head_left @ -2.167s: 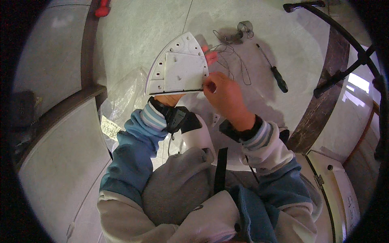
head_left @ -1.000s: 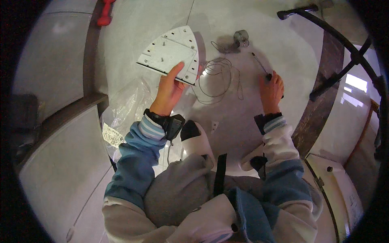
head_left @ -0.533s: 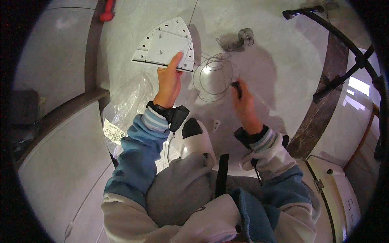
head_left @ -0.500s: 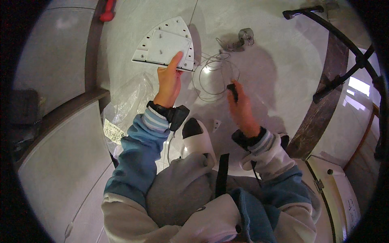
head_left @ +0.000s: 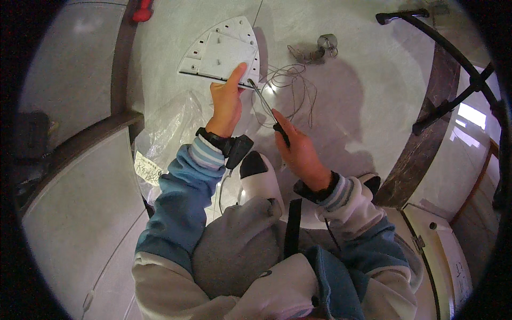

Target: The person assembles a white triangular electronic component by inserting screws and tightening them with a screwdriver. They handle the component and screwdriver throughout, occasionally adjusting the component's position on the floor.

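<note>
Hands in view: two, one left hand [head_left: 226, 104] and one right hand [head_left: 300, 153], both belonging to the same person.

Screwdrivers: one screwdriver [head_left: 266, 113], black-handled with a slim metal shaft.

White perforated plates: one plate [head_left: 220, 52], roughly fan-shaped, lying on the floor.

Wire coils: one loose coil of thin wire [head_left: 290, 88].

Small grey metal fittings: one fitting [head_left: 325, 42], beyond the wire.

Clear plastic bags: one bag [head_left: 168, 133], crumpled, with one paper label.

Red objects: one red object [head_left: 142, 10], partly cut off at the upper edge.

Black tubular frames: one frame [head_left: 453, 69].
</note>
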{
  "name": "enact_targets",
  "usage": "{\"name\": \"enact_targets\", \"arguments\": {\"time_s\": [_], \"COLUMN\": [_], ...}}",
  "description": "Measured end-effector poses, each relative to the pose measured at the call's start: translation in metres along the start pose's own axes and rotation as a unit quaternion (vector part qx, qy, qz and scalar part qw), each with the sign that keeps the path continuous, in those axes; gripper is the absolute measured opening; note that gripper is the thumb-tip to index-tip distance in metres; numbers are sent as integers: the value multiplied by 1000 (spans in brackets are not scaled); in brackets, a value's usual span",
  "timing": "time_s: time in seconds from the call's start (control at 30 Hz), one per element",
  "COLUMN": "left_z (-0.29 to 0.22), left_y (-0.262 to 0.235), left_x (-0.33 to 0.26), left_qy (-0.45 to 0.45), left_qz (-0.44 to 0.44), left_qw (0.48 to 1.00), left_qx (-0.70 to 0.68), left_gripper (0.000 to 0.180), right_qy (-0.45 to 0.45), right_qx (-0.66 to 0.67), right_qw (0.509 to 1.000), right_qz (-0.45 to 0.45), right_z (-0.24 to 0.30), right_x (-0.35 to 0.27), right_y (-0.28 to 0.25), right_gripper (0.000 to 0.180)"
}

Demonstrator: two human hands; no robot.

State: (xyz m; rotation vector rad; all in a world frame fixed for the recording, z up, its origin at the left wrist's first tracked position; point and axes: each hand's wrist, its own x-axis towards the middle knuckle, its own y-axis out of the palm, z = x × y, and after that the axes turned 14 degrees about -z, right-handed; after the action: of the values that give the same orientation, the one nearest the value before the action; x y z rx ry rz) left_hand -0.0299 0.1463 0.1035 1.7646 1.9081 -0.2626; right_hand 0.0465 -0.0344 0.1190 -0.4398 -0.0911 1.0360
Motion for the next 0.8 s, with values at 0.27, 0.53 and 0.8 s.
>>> {"name": "enact_targets", "arguments": {"time_s": [0.27,0.53,0.8], "left_z": [-2,-10,-6], "left_y": [2,0,0], "left_x": [3,0,1], "left_qy": [-42,-98,-70], "left_qz": [0,74,71], "left_qw": [999,992,995], "left_qx": [-18,-44,3], "left_gripper": [21,32,37], "right_qy": [-55,-171,-181], "right_qx": [-126,-243,-250], "right_qw": [990,954,950], "right_qz": [-20,-50,-54], "right_z": [-5,-16,-14], "right_x": [0,6,7], "right_y": [-1,-10,-10], "right_gripper": [57,65,69]}}
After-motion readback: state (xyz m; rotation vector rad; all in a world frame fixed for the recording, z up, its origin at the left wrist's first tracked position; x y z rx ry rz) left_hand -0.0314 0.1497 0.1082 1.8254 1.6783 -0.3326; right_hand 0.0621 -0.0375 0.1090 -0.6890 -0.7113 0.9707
